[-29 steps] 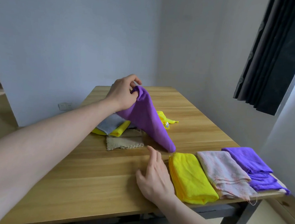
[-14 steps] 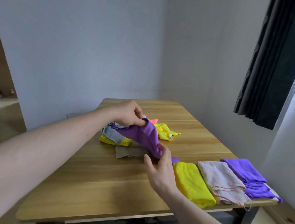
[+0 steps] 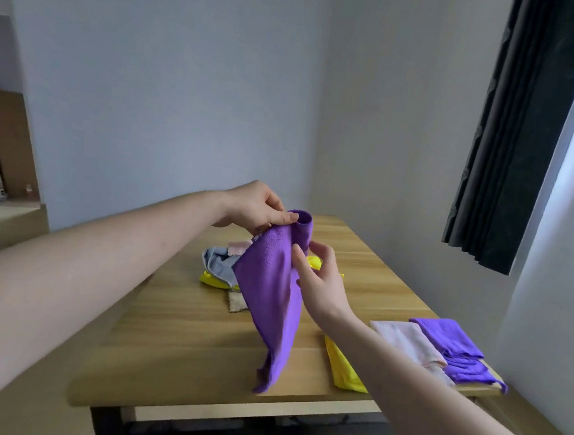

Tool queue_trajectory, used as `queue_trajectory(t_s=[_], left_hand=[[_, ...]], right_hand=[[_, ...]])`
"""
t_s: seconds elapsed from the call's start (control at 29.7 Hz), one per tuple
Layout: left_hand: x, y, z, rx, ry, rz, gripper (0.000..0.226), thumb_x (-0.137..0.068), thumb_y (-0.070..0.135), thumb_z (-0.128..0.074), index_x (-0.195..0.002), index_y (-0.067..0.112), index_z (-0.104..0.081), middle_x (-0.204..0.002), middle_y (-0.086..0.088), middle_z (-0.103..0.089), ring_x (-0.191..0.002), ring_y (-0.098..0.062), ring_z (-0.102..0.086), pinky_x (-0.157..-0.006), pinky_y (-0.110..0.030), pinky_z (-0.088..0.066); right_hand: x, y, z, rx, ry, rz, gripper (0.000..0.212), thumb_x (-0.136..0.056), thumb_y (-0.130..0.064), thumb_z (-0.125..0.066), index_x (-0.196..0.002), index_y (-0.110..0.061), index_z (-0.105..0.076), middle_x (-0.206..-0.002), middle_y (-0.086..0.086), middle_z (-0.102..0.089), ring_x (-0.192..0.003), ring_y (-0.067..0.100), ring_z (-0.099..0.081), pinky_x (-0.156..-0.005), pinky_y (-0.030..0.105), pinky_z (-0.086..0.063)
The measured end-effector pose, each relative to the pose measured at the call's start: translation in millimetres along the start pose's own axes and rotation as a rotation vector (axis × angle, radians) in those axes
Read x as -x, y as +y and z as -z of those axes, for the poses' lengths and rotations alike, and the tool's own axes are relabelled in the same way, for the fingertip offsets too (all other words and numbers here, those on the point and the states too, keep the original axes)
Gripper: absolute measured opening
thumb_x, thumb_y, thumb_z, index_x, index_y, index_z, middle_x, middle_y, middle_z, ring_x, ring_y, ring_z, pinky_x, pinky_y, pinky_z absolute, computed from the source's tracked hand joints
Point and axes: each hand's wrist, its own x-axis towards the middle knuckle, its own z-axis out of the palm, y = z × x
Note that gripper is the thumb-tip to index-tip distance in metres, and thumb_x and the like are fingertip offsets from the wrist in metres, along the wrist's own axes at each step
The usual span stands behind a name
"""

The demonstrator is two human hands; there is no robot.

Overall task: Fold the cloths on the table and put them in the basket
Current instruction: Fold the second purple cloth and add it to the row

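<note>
- The purple cloth [image 3: 272, 298] hangs above the table [image 3: 179, 342], pinched at its top edge by the left hand [image 3: 255, 208], probably so that it drops straight and its corners can be found for folding.
- The right hand [image 3: 318, 281] is at the cloth's right edge with its fingers loosely curved; whether they grip the edge or only touch it cannot be told from this angle.
- Three folded cloths, the yellow one [image 3: 344, 369], the pink one [image 3: 409, 347] and the purple one [image 3: 453, 350], lie side by side near the table's right edge, likely staged for the basket, which is not in view.
- The unfolded pile [image 3: 220, 267] lies behind the raised cloth.
- Half a second ago the cloth was low over the pile, its tip beside the yellow one; it now hangs high and nearer the front edge.
</note>
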Motion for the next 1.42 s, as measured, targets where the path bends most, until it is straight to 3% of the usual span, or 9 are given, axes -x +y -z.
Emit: queue_trajectory(t_s=[0.2, 0.3, 0.51, 0.64, 0.84, 1.01, 1.18, 1.35, 1.42], left_hand=[[28, 18, 7, 0.03, -0.059, 0.01, 0.022, -0.1, 0.031, -0.063, -0.109, 0.013, -0.074, -0.096, -0.003, -0.072, -0.075, -0.013, -0.064, -0.067, -0.026, -0.052], [37, 23, 11, 0.059, -0.11, 0.025, 0.022, -0.103, 0.024, -0.06, -0.112, 0.011, -0.074, -0.1, -0.007, -0.074, -0.079, -0.015, -0.067, -0.068, -0.026, -0.053], [49, 30, 12, 0.022, -0.088, 0.018, 0.021, -0.103, 0.021, -0.059, -0.111, 0.009, -0.074, -0.097, -0.007, -0.074, -0.077, -0.017, -0.067, -0.07, -0.027, -0.056], [49, 31, 14, -0.034, -0.025, 0.017, 0.021, -0.102, 0.018, -0.053, -0.105, 0.01, -0.072, -0.096, -0.007, -0.071, -0.08, -0.018, -0.062, -0.073, -0.032, -0.052], [47, 33, 15, -0.169, 0.041, 0.0, 0.018, -0.102, 0.022, -0.049, -0.097, 0.017, -0.065, -0.086, -0.008, -0.063, -0.067, -0.026, -0.059, -0.056, -0.033, -0.049], [42, 43, 18, -0.221, 0.089, -0.12, 0.016, -0.1, 0.025, -0.057, -0.096, 0.025, -0.073, -0.099, 0.003, -0.074, -0.099, -0.019, -0.07, -0.091, -0.036, -0.056], [41, 50, 22, -0.228, 0.093, -0.184, 0.014, -0.098, 0.026, -0.064, -0.095, 0.025, -0.077, -0.095, 0.009, -0.076, -0.095, -0.011, -0.07, -0.092, -0.03, -0.055], [54, 51, 36, -0.386, 0.134, -0.189, 0.018, -0.086, 0.049, -0.076, -0.089, 0.031, -0.077, -0.085, 0.012, -0.07, -0.078, -0.008, -0.064, -0.062, -0.015, -0.049], [60, 46, 46, -0.495, 0.127, -0.12, 0.035, -0.07, 0.066, -0.081, -0.086, 0.035, -0.075, -0.083, 0.013, -0.071, -0.078, -0.01, -0.067, -0.06, -0.029, -0.06]], right_hand=[[14, -28, 1, 0.008, -0.121, -0.035, 0.074, -0.072, -0.089, -0.047, -0.119, -0.034, -0.062, -0.12, -0.012, -0.065, -0.11, 0.008, -0.061, -0.099, 0.04, -0.053], [15, -40, 3, 0.004, -0.149, 0.009, 0.08, -0.077, -0.089, -0.046, -0.106, -0.016, -0.065, -0.09, -0.012, -0.057, -0.084, 0.009, -0.053, -0.084, 0.038, -0.046], [20, -52, 10, 0.085, -0.16, -0.009, 0.069, -0.083, -0.077, -0.048, -0.096, -0.012, -0.064, -0.079, -0.009, -0.052, -0.077, 0.011, -0.049, -0.08, 0.043, -0.051], [19, -55, 18, 0.125, -0.082, -0.039, 0.042, -0.093, -0.062, -0.053, -0.108, -0.028, -0.073, -0.095, -0.016, -0.073, -0.094, 0.009, -0.066, -0.084, 0.035, -0.055], [20, -66, 27, 0.094, -0.109, -0.067, 0.05, -0.082, -0.076, -0.055, -0.1, -0.032, -0.073, -0.095, -0.012, -0.075, -0.092, 0.01, -0.071, -0.086, 0.032, -0.056], [25, -81, 23, 0.147, -0.134, -0.022, 0.054, -0.074, -0.074, -0.071, -0.108, -0.032, -0.07, -0.095, -0.015, -0.076, -0.09, 0.003, -0.07, -0.074, 0.023, -0.053], [16, -85, 20, 0.295, -0.088, 0.031, 0.028, -0.077, -0.042, -0.078, -0.102, -0.031, -0.07, -0.086, -0.012, -0.074, -0.081, 0.006, -0.069, -0.056, 0.018, -0.047], [1, -90, 31, 0.561, -0.002, 0.152, 0.014, -0.076, -0.018, -0.061, -0.082, -0.028, -0.068, -0.083, -0.005, -0.071, -0.083, 0.019, -0.064, -0.066, 0.023, -0.048], [-5, -93, 42, 0.682, -0.004, 0.173, 0.015, -0.074, -0.017, -0.059, -0.079, -0.029, -0.066, -0.084, -0.002, -0.07, -0.085, 0.025, -0.064, -0.071, 0.027, -0.051]])
